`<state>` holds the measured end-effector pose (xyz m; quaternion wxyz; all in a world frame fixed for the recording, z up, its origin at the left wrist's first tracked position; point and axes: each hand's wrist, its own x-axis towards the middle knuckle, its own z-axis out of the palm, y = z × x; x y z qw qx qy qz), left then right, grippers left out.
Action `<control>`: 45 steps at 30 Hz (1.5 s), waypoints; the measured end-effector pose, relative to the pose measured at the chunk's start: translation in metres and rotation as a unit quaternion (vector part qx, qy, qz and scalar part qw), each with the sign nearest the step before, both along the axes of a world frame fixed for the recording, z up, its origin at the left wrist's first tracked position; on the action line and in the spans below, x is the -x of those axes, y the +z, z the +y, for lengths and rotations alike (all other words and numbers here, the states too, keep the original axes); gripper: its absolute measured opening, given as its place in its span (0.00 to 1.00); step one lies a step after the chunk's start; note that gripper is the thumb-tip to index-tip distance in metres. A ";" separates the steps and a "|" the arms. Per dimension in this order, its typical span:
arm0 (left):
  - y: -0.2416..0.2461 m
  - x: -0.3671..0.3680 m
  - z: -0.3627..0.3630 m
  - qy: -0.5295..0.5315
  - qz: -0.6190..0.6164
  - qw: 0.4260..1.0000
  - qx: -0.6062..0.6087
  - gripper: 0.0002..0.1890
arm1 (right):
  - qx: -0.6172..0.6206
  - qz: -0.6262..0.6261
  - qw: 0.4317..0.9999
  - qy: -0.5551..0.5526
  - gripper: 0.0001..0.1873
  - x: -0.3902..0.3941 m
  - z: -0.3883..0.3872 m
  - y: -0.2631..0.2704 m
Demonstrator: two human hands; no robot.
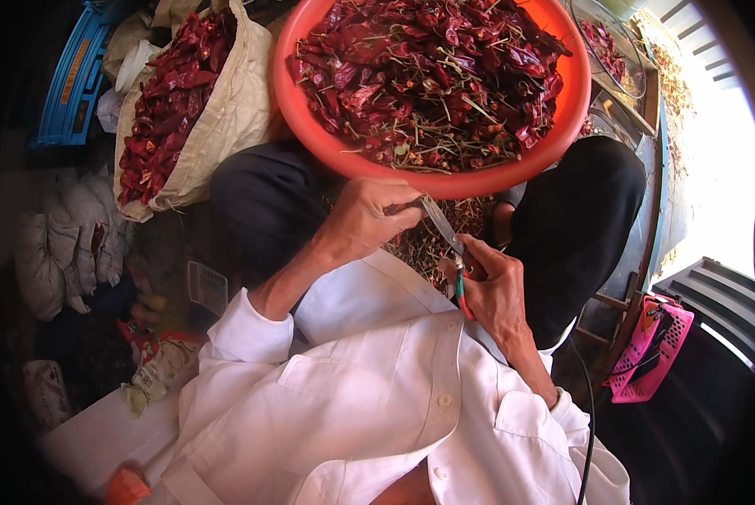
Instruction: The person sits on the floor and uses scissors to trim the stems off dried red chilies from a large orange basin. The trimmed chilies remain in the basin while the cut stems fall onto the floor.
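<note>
My right hand (494,281) grips a pair of scissors (442,222) by handles coloured red and green. The metal blades point up and left, and their tips reach the fingers of my left hand (371,214). Pinched between that thumb and forefinger is a small dark piece, apparently a dried red chili (406,207), mostly covered by the fingers. Both hands are just below the near rim of a large orange-red plastic basin (424,183). Dried red chilies (428,82) fill it, with loose stems (443,151) thickest along the near side.
Left of the basin stands an open woven sack (235,107) of dried chilies. Stem scraps (415,252) cover the ground between my knees. A blue plastic crate (68,82) is at far left, a pink perforated basket (652,350) at right. A black cable (589,404) hangs beside my right sleeve.
</note>
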<state>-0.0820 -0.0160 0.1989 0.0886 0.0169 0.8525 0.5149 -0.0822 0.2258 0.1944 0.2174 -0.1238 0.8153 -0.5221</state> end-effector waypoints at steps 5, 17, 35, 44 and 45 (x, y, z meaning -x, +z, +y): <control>0.000 0.000 0.004 0.016 -0.011 0.999 -0.042 0.04 | -0.012 -0.035 0.999 0.003 0.18 0.001 0.004 0.006; -0.008 0.003 -0.002 0.002 0.030 0.999 -0.036 0.06 | 0.006 -0.113 0.994 0.010 0.24 0.000 0.001 0.007; -0.039 0.001 0.010 0.004 0.082 0.997 -0.006 0.12 | 0.125 -0.400 0.900 -0.120 0.14 -0.016 -0.013 -0.004; -0.010 0.013 -0.033 0.133 0.034 0.990 0.023 0.08 | 0.248 -0.480 0.828 -0.152 0.36 0.007 -0.018 -0.033; -0.007 0.023 -0.046 0.133 0.083 0.986 0.061 0.09 | 0.242 -0.489 0.825 -0.150 0.37 0.003 -0.017 -0.034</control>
